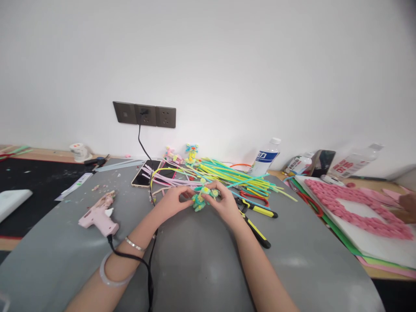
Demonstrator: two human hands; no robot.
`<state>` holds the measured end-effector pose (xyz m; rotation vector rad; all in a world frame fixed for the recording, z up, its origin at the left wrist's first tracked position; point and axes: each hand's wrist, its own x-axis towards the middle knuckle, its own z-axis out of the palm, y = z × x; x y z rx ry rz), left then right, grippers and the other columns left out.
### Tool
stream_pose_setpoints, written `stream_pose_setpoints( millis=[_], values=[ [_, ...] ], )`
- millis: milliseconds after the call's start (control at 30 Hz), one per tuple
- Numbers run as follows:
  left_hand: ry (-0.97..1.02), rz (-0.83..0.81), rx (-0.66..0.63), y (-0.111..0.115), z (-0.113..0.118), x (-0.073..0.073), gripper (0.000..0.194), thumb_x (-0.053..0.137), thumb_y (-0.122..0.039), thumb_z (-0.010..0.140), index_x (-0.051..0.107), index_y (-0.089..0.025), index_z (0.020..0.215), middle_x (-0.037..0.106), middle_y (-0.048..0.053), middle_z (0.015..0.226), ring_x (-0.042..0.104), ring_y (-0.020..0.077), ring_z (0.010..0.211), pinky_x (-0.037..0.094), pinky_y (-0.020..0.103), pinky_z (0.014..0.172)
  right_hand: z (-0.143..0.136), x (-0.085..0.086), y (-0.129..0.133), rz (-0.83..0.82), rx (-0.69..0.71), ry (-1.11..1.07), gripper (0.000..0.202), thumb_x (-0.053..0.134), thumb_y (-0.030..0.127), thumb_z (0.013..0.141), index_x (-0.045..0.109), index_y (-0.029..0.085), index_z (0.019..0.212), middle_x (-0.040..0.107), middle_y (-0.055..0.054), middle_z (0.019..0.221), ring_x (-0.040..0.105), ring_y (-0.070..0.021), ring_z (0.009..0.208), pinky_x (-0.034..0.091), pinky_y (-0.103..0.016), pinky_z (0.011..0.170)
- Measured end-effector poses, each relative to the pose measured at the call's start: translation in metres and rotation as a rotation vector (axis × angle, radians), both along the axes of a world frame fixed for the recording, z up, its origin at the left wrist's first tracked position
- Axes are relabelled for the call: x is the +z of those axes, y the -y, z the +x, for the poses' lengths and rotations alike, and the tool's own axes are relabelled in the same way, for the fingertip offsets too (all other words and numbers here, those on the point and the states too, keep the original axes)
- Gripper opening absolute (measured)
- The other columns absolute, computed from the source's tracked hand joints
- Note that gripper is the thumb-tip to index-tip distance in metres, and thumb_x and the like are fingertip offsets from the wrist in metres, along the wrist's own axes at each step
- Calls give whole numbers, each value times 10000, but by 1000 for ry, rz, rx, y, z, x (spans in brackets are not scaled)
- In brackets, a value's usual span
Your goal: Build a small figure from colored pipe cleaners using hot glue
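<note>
My left hand (177, 200), right hand (225, 203) pinch green pipe-cleaner figure (199, 204), sides apparently; should be light, bendable; centre best hold.

A craft workspace is indicated: on the grey tabletop (195, 273) are laid a pink glue gun (100, 217), yellow-handled pliers (258, 232) and coloured pipe cleaners (234, 173), a pink braided piece (326, 195) is set to the right, and the wall (227, 65) is fitted with sockets (165, 117).
</note>
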<state>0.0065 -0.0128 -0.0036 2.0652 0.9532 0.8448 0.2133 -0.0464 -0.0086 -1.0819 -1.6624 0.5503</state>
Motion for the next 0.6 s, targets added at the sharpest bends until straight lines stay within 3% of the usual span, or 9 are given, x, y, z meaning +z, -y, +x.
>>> stream_pose_setpoints(
  millis=[600],
  values=[
    [12,-10,-16,0,0,0,126,674,-181,775,701,-181,897,752,39,911,683,197,853,539,312,800,1,3,3,54,3,95,146,705,376,863,640,251,904,707,-49,935,638,-273,942,444,-410,879]
  ],
)
